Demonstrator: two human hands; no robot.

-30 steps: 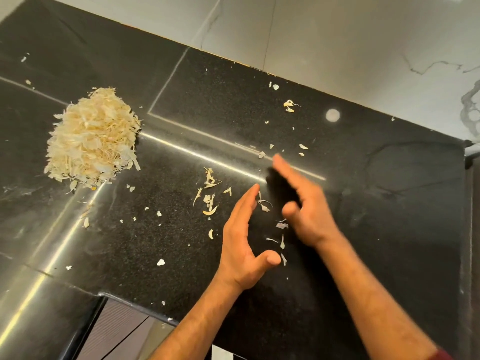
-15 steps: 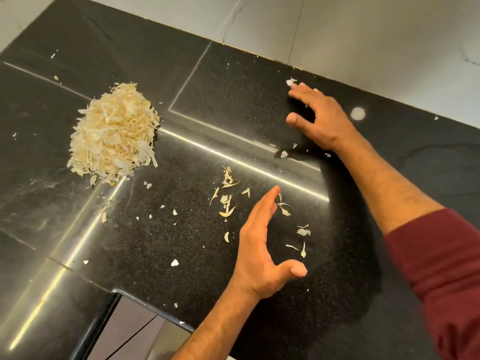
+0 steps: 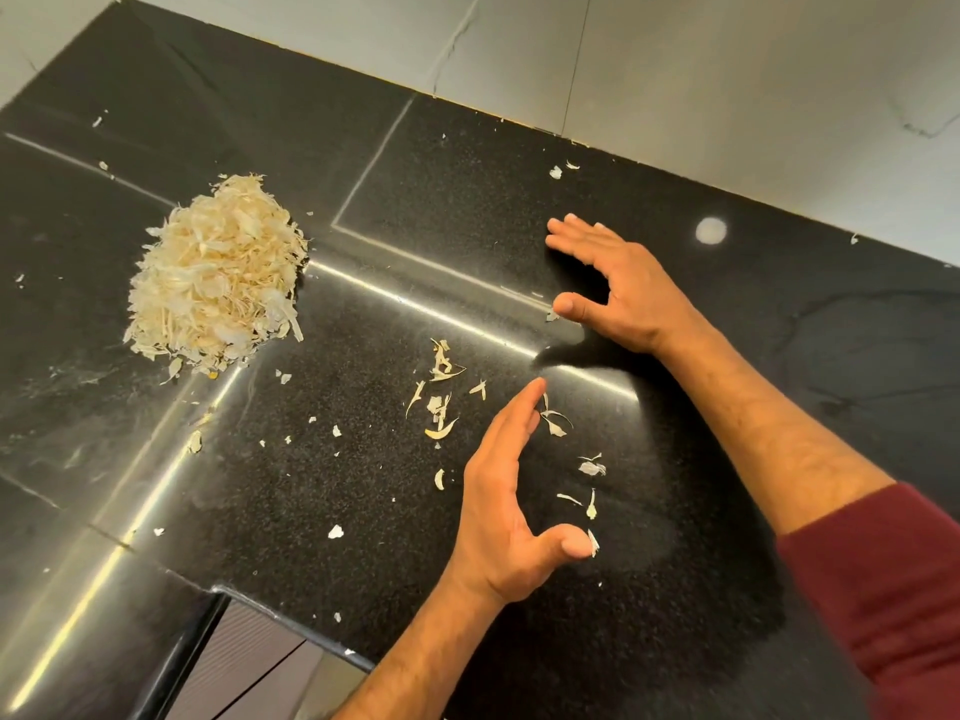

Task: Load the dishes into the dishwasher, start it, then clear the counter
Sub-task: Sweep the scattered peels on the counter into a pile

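Step in hand, judged from the layout: the counter-clearing stage, specifically gathering loose peel scraps. No dishes or dishwasher appear in view.

The black counter (image 3: 727, 511) carries a pile of pale peels (image 3: 218, 272) at 10 o'clock. Scattered scraps (image 3: 441, 392) lie near centre, with smaller flecks toward 6 and 7 o'clock and two flecks (image 3: 556, 171) at 12 o'clock, near the wall (image 3: 727, 70).

The left hand (image 3: 498, 517) stands on edge at 6 o'clock, fingers straight and together, thumb spread, holding nothing; it forms a barrier, with the central scraps to its left and several shreds (image 3: 589, 467) to its right. The right hand (image 3: 618, 288) lies palm-down at 1 o'clock, fingers extended, gripping nothing. Whether the palm touches the surface cannot be told.

The next move likely calls for a flat sweep of the right hand toward the left, herding the shreds together. Light peels may scatter or cling to skin; a slow, low stroke is advised.
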